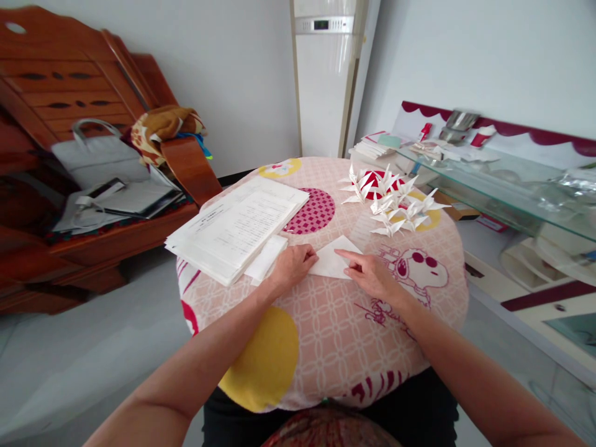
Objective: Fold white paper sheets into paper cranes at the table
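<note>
A white sheet folded into a triangle [334,256] lies on the round table covered by a pink patterned cloth [326,335]. My left hand [292,266] rests at the triangle's left corner with its fingers curled, pressing the paper down. My right hand [370,273] lies on the triangle's right side, index finger stretched out along the fold, other fingers bent. Beyond the hands sit several folded white paper cranes [391,202]. A stack of printed sheets [237,226] lies to the left, with a smaller white slip [266,257] beside it.
A wooden bench [93,205] with a grey bag [95,155], papers and a cloth bundle stands at the left. A tall white air conditioner [326,74] is behind the table. A glass shelf unit [512,180] with cups and papers runs along the right.
</note>
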The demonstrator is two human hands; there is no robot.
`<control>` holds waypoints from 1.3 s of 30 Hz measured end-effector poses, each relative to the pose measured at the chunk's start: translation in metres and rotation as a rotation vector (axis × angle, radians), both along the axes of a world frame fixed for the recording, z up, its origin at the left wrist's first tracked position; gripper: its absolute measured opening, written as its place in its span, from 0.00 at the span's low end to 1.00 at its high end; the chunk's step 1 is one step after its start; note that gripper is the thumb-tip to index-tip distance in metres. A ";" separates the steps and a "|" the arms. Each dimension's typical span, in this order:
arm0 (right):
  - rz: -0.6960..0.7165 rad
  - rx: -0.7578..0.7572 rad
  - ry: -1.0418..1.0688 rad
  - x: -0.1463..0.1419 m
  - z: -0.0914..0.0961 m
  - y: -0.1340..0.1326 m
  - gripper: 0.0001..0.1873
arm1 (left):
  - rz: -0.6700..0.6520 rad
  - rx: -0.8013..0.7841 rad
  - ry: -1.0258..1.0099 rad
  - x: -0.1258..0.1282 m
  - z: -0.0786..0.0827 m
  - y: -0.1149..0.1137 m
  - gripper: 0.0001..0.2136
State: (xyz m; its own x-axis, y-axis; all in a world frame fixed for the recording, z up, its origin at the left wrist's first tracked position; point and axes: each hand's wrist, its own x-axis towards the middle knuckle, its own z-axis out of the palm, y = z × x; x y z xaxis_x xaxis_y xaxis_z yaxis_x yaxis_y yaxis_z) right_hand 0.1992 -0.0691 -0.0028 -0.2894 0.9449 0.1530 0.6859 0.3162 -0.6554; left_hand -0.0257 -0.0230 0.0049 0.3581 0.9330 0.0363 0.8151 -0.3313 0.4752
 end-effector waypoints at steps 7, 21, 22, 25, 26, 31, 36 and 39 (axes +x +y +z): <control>-0.022 -0.057 -0.013 0.006 -0.008 0.011 0.20 | -0.025 -0.139 -0.203 -0.018 -0.003 0.003 0.12; 0.040 0.025 -0.056 0.003 0.006 0.007 0.17 | 0.035 0.011 -0.127 -0.020 -0.011 -0.009 0.11; 0.050 -0.006 -0.038 0.004 0.007 0.009 0.17 | 0.036 0.014 -0.126 -0.020 -0.012 -0.008 0.10; 0.053 -0.080 0.004 0.007 0.009 0.015 0.18 | 0.038 0.033 -0.123 -0.020 -0.012 -0.008 0.10; 0.046 -0.093 0.007 0.007 0.009 0.018 0.18 | 0.038 0.043 -0.120 -0.020 -0.012 -0.008 0.10; 0.042 -0.111 -0.042 0.008 0.005 0.025 0.22 | 0.042 0.057 -0.088 -0.018 -0.014 -0.006 0.10; 0.059 -0.113 -0.055 0.007 0.006 0.027 0.24 | 0.055 0.059 -0.085 -0.017 -0.016 -0.004 0.09; 0.051 -0.125 -0.060 0.006 0.007 0.027 0.25 | 0.061 0.053 -0.088 -0.017 -0.016 -0.003 0.09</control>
